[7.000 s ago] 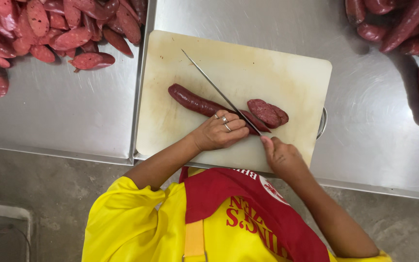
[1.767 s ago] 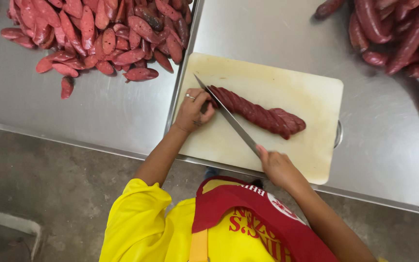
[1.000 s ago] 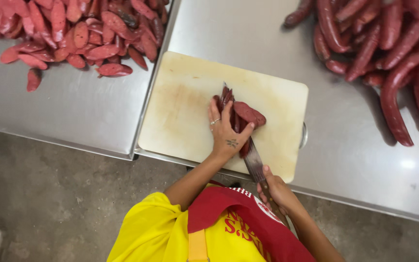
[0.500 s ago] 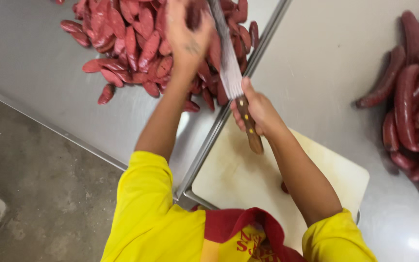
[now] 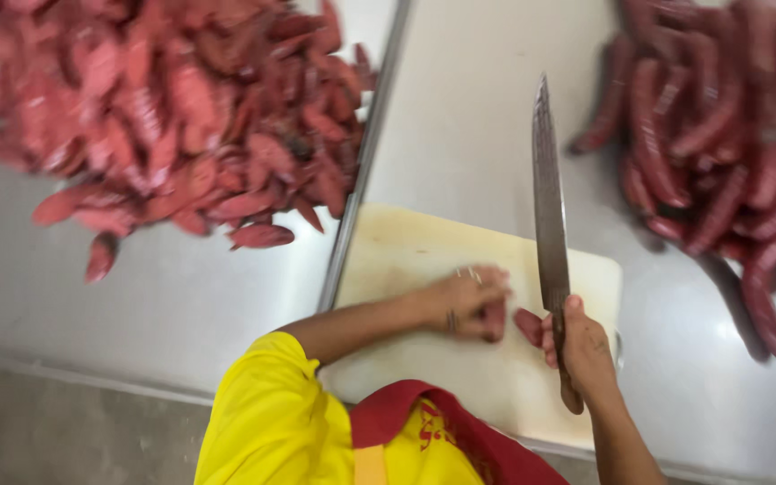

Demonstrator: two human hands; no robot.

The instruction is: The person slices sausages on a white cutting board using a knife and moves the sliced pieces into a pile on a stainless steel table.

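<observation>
Head view: right hand (image 5: 583, 341) fingers wrapped round the knife (image 5: 549, 224) handle, blade pointing toward the far edge of the surface (image 5: 469, 117); left hand (image 5: 469, 304) curled closed on a sausage piece (image 5: 528, 325) at the cutting board (image 5: 406, 260) centre (blurred); sliced pile (image 5: 172, 117) far-left corner; whole sausages (image 5: 720, 144) far-right.

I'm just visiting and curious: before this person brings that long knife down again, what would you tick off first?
1. Right hand has a firm grip on the knife: ok.
2. Blade pointing away from the body: ok.
3. Left hand clear of the blade: ok, apart for now.
4. Sausage piece lying steady on the cutting board: cannot tell, blurred.
5. Board bare enough for cutting: ok.
</observation>
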